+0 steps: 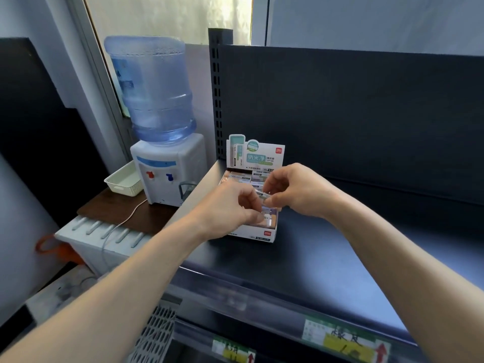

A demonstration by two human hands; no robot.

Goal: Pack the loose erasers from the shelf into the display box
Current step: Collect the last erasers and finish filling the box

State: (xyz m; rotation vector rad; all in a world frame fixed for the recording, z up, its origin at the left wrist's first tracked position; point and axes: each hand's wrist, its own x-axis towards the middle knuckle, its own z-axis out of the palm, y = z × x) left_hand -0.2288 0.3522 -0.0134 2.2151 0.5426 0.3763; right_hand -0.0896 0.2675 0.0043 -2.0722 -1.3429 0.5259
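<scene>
Both hands are over the display box (258, 233) at the left end of the dark shelf (327, 247), and it looks like the last of the packing: the left hand (230, 208) and right hand (296, 189) pinch one small wrapped eraser (262, 194) between closed fingers (252, 197), just above the rows already inside. No loose erasers show on the shelf. Next, I'd guess, it must be turned to line up with a gap near the front and pressed down.

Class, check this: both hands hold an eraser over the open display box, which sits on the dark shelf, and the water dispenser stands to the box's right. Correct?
Not quite. The head view shows the water dispenser to the left of the display box, not the right. The rest stands: left hand and right hand hold an eraser above it on the shelf.
</scene>
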